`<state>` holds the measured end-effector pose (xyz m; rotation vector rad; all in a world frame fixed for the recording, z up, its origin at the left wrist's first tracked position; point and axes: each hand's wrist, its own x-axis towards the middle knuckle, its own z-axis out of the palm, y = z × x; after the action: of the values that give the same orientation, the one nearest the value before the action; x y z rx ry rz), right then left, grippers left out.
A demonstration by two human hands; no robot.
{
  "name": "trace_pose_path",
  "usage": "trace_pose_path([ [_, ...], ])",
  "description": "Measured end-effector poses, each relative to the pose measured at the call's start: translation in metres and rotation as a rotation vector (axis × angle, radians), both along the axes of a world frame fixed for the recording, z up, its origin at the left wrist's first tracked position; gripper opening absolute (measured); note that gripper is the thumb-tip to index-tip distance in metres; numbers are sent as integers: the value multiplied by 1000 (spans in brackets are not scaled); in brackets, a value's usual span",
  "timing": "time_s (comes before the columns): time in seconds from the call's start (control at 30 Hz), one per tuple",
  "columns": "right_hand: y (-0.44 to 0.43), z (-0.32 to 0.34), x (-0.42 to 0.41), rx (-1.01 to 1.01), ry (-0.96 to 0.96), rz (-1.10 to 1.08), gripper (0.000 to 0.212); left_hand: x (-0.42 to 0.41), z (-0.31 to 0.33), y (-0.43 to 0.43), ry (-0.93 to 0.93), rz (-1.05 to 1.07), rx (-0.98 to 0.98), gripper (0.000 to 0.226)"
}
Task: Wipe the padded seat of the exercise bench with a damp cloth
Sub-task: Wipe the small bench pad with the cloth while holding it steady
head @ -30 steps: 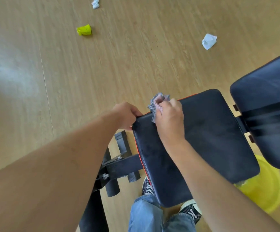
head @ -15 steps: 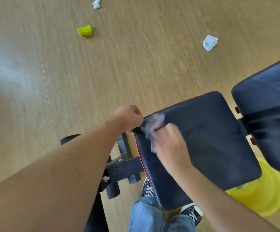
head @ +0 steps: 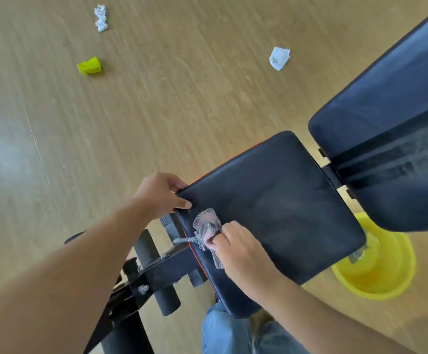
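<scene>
Wood-grain floor [head: 156,111] all around, and your right hand's [head: 243,249] fingers [head: 223,240] are pinched shut on the checked cloth [head: 206,227], pressing it into the padded seat's [head: 284,205] near-left corner. Your left hand [head: 160,194] is clamped on that corner's edge, likely steadying it. Yellow bucket [head: 376,272] sits just under the seat's right side.

We see a grey-and-white checked cloth [head: 206,229], a dark navy seat [head: 279,200] with red piping, and a yellow bucket [head: 381,272].
</scene>
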<state>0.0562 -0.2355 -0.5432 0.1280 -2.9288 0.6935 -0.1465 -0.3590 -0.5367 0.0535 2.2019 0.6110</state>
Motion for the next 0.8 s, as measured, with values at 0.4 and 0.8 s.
trace_pose_path([
  [0.4, 26, 5, 31, -46, -122, -426, 18, 3, -5, 6, 67, -74, -38, 31],
  [0.8, 45, 2, 62, -30, -95, -677, 28, 2, -7, 7, 36, -65, -1, 29],
])
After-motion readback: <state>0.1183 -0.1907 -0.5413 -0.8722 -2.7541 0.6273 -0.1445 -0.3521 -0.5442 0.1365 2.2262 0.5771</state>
